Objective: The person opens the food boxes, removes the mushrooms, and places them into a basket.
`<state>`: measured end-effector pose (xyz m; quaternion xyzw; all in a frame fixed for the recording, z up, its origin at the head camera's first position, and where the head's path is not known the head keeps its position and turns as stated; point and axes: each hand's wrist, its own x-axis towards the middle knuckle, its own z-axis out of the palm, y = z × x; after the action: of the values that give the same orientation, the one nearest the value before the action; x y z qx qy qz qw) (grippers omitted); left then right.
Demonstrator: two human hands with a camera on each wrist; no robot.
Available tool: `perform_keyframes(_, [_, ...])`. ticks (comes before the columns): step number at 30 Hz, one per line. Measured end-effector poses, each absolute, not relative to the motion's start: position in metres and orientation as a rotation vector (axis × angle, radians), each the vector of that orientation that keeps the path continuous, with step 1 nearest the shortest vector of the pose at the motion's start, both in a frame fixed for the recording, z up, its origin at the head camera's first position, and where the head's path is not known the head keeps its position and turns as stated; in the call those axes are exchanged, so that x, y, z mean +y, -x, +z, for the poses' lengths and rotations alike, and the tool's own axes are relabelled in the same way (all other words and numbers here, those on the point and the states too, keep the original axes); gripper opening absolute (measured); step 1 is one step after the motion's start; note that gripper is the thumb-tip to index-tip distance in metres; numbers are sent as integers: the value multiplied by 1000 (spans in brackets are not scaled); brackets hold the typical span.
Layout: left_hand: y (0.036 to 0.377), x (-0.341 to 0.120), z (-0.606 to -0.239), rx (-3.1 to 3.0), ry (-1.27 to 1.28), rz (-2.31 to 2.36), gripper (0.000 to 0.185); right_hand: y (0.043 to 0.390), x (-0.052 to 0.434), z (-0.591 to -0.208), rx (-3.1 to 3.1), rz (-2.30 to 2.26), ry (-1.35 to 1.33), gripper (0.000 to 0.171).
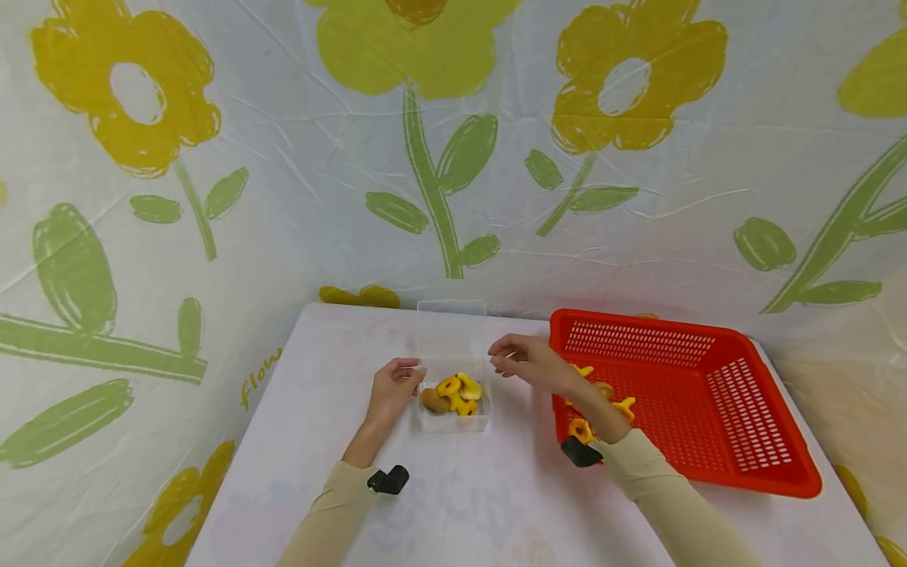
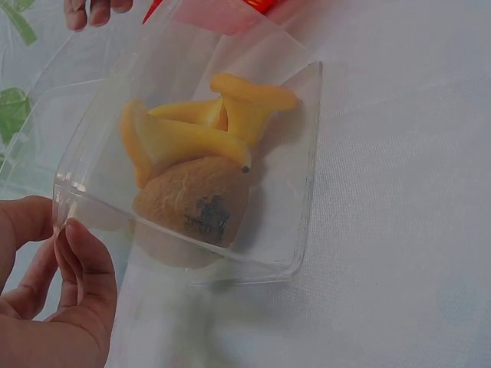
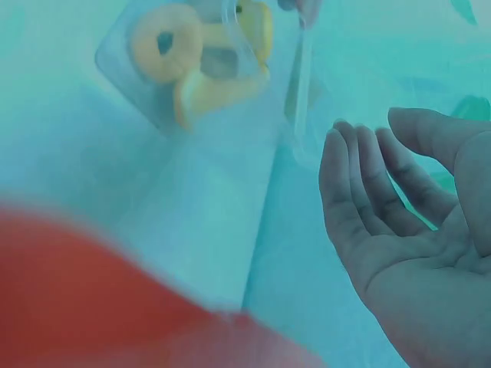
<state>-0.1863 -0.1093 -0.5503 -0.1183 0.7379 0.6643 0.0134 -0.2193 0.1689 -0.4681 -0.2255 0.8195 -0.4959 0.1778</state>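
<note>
Two beige sleeves frame a clear plastic box (image 1: pixel 453 405) at the table's (image 1: pixel 298 441) middle, left of a red basket (image 1: pixel 708 394). Its near-left corner is pinched by the left hand (image 2: pixel 54 291); the right hand (image 1: pixel 524 361) hovers beside the raised lid, fingers loosely apart, gripping nothing. Steadying is best kept at that corner. Yellow toy pieces (image 2: pixel 207 126) and a brown lump (image 2: pixel 196 207) are held inside the box, whose long axis appears to run away from the person.

White table (image 1: pixel 496 504) against creased white backdrop sheet (image 1: pixel 298 205) printed with big yellow flowers, green stems; even light.
</note>
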Motion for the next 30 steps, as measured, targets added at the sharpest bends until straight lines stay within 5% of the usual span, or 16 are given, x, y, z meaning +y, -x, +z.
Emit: perform_keyframes(30, [186, -109, -551, 2271, 338, 2165, 26, 210, 88, -507, 2493, -1116, 982, 17])
